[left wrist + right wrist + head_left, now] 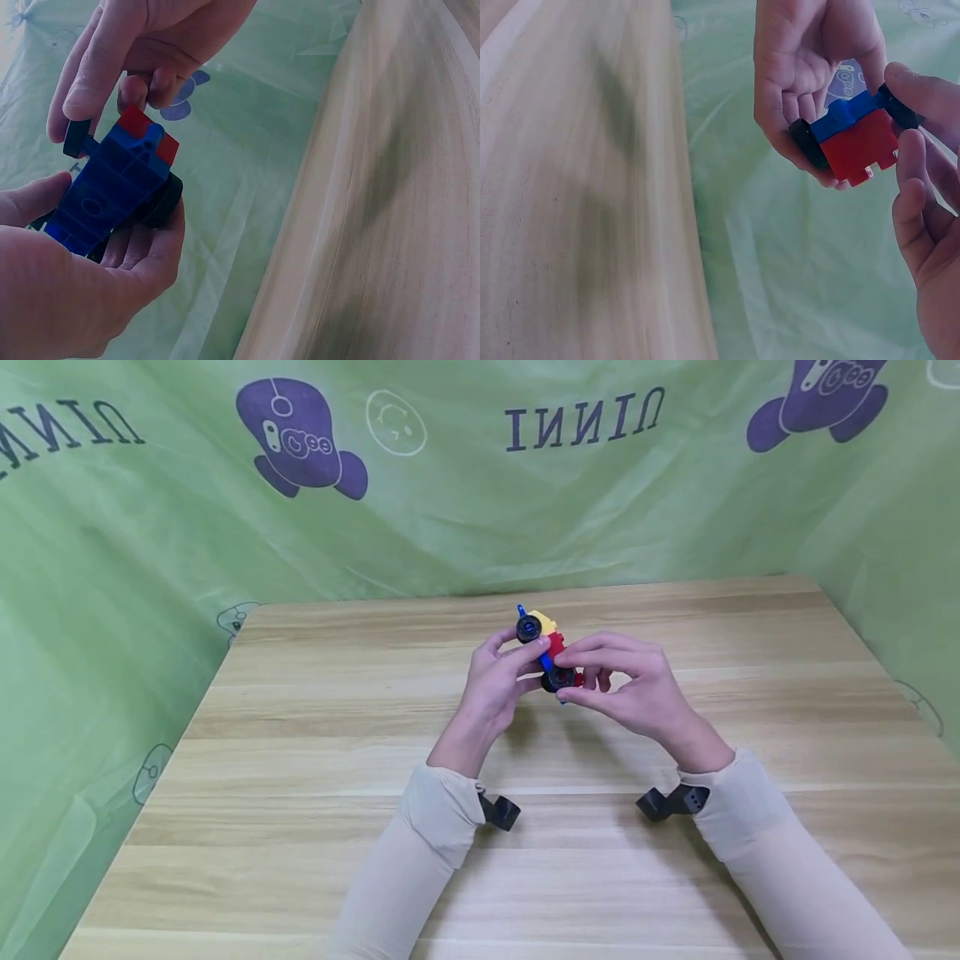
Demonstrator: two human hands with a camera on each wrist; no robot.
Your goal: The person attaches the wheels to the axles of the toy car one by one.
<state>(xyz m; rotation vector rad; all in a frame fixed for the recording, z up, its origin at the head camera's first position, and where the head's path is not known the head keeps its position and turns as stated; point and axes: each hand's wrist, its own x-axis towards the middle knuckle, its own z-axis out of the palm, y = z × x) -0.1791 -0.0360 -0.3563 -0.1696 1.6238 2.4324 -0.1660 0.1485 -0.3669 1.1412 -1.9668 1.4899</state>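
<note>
A small toy car (553,642) of red, yellow and blue blocks with black wheels is held up over the table, tilted. My left hand (495,681) grips its body, thumb on one side and fingers round the other. With thumb and fingertips my right hand (626,681) pinches a black wheel (898,106) at the car's near end. In the left wrist view the blue underside (101,191) faces the camera, and that pinched wheel stands on a short stub out from the chassis. The right wrist view shows the red block (861,146) with studs at that end.
The wood-grain table (300,760) spreads beneath both arms. A green printed cloth (450,527) hangs behind it and along both sides. Black wrist cameras (501,812) stick out from both cuffs, above the tabletop.
</note>
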